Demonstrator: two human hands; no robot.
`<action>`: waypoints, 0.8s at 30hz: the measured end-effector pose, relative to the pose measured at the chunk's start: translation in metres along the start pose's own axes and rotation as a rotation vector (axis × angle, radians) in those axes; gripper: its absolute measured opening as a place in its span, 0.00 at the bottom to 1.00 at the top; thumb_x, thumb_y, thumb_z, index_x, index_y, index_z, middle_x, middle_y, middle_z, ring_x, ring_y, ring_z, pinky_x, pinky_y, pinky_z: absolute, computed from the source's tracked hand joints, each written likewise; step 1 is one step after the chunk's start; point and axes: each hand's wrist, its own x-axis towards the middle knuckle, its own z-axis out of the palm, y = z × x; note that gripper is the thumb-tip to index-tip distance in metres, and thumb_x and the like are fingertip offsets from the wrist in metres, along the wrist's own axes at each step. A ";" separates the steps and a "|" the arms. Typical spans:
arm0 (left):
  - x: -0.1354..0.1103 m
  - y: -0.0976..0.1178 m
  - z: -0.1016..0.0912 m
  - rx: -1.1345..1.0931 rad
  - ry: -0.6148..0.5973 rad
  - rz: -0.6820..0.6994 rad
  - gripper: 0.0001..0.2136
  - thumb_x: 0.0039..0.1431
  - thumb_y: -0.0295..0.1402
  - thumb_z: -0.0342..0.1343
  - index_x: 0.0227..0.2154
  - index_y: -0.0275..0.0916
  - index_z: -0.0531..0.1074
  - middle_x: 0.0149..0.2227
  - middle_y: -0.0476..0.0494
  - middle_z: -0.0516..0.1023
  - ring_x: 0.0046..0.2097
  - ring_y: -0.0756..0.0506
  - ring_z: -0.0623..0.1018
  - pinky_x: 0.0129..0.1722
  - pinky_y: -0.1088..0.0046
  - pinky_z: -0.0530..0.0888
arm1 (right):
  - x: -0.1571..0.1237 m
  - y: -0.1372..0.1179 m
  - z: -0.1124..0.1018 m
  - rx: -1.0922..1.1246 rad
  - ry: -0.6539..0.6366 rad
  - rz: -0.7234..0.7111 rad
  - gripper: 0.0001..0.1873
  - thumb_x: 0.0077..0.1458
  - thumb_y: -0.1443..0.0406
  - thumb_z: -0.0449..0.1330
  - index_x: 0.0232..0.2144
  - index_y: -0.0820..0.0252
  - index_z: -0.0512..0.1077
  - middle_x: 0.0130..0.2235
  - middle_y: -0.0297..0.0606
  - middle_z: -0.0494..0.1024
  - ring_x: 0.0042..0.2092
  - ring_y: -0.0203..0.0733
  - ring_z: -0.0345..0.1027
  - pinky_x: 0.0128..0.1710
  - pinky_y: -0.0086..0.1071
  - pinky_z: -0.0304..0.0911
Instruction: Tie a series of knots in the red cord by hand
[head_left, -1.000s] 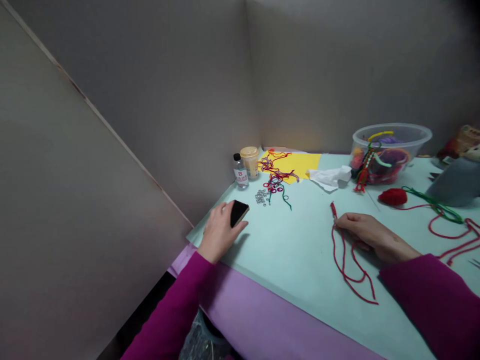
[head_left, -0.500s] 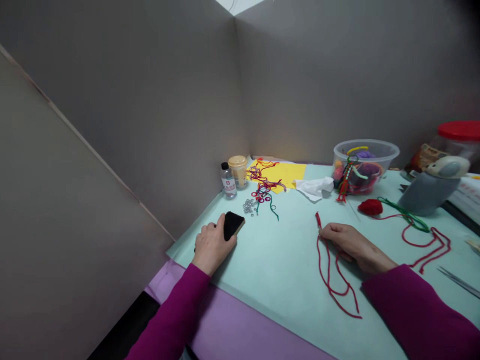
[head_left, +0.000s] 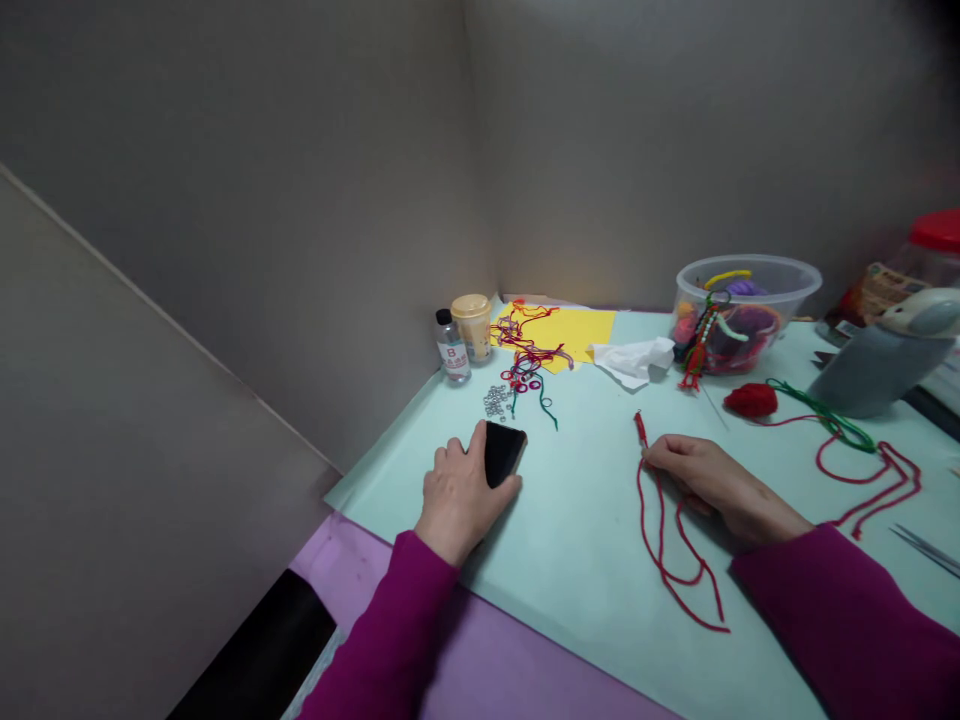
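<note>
My left hand is wrapped over a black phone at the table's left side; the palm hides part of the phone. My right hand pinches a red cord just below its short wrapped top end. The cord's loose strands trail toward me across the light green table cover. A small pile of silver rings lies beyond the phone, beside tangled red, purple and green threads. To the right of my right hand are a red yarn ball and a green cord bundle.
A small bottle and a yellow-lidded cup stand at the far left, near yellow paper and a white tissue. A clear tub of yarn, a grey animal-shaped holder and tweezers are on the right. Grey panels wall the back and left.
My left hand has moved right with the phone in its grasp. The right hand stays pinched on the red cord. The camera view has tilted slightly.
</note>
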 end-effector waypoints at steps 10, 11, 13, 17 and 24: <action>0.010 -0.051 -0.020 -0.400 0.133 0.114 0.20 0.64 0.43 0.39 0.49 0.41 0.68 0.45 0.42 0.73 0.43 0.46 0.73 0.43 0.67 0.69 | -0.002 -0.001 -0.002 0.005 0.036 0.002 0.12 0.46 0.59 0.58 0.20 0.58 0.62 0.16 0.25 0.53 0.16 0.27 0.41 0.12 0.24 0.38; 0.005 -0.053 -0.017 -0.432 0.174 0.164 0.18 0.64 0.41 0.39 0.47 0.41 0.70 0.45 0.43 0.72 0.44 0.46 0.72 0.44 0.68 0.69 | -0.002 -0.001 -0.002 -0.001 0.036 0.009 0.12 0.46 0.59 0.58 0.20 0.58 0.62 0.16 0.25 0.53 0.16 0.27 0.41 0.12 0.24 0.37; -0.010 -0.052 -0.009 -0.460 0.250 0.273 0.16 0.64 0.38 0.41 0.46 0.40 0.71 0.42 0.42 0.72 0.44 0.46 0.70 0.44 0.67 0.68 | -0.004 -0.002 -0.002 -0.009 0.031 0.026 0.13 0.47 0.58 0.58 0.20 0.58 0.62 0.16 0.25 0.53 0.16 0.27 0.41 0.12 0.24 0.36; -0.046 -0.042 0.013 -0.487 0.334 0.534 0.19 0.63 0.41 0.42 0.51 0.40 0.68 0.32 0.43 0.68 0.36 0.46 0.67 0.34 0.68 0.67 | -0.007 -0.006 -0.001 0.001 0.032 0.061 0.13 0.48 0.57 0.58 0.20 0.58 0.63 0.15 0.25 0.53 0.16 0.28 0.41 0.13 0.25 0.37; -0.053 -0.039 0.027 -0.393 0.184 0.759 0.27 0.60 0.52 0.37 0.53 0.44 0.67 0.27 0.47 0.63 0.31 0.48 0.62 0.35 0.66 0.61 | -0.007 0.001 -0.004 0.014 0.019 0.091 0.13 0.48 0.55 0.59 0.22 0.57 0.64 0.15 0.26 0.53 0.16 0.29 0.42 0.13 0.26 0.36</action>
